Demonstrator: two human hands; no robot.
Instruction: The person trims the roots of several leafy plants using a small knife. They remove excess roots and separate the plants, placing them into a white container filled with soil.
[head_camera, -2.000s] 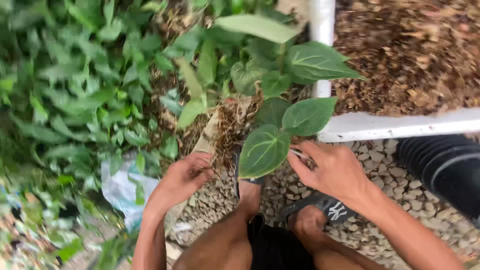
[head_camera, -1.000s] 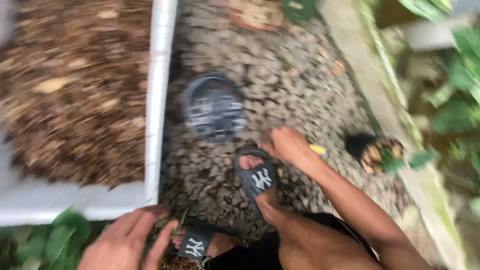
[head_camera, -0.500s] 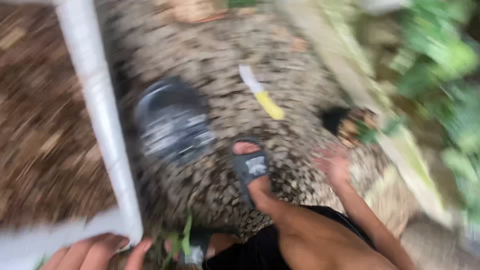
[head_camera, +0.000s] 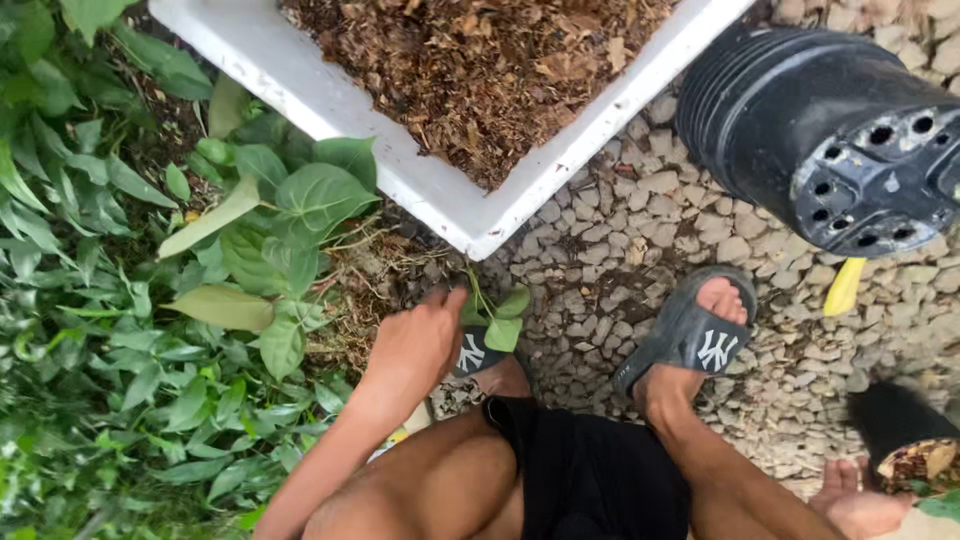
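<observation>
Currently the small seedling (head_camera: 497, 318) sits at the near corner of the white tray (head_camera: 330, 110), its stem rising between the gravel and the tangle of roots and dry litter, two or three green leaves lying just over the left sandal (head_camera: 470, 352). My left hand (head_camera: 420, 340) is down on it, fingers (head_camera: 445, 300) curled toward the stem base; the back of the hand hides the tips, so I cannot tell whether they are closed on the stem or only touching it.

Right hand (head_camera: 855, 505) is at the lower right edge of the head view, fingers loosely spread, palm partly cut off, just beside a small dark pot (head_camera: 905, 440) holding brown material. I cannot tell if it grips anything.

Risks as I judge them:
- The stem is thin. A pull taken high on it, not at the root, would likely snap it or strip the leaves.
- The left foot is touching or nearly touching the leaves; any shift of weight could crush them.
- The roots seem meshed with the litter at the tray's corner; a hard tug could tear them.
- The large black pot (head_camera: 830, 120) lies on its side on loose gravel (head_camera: 640, 230), well apart from the seedling; a knock could set it rolling.
- A yellow-handled tool (head_camera: 843, 288) lies half under that pot, near the right sandal (head_camera: 690, 335), easy to tread on.
</observation>
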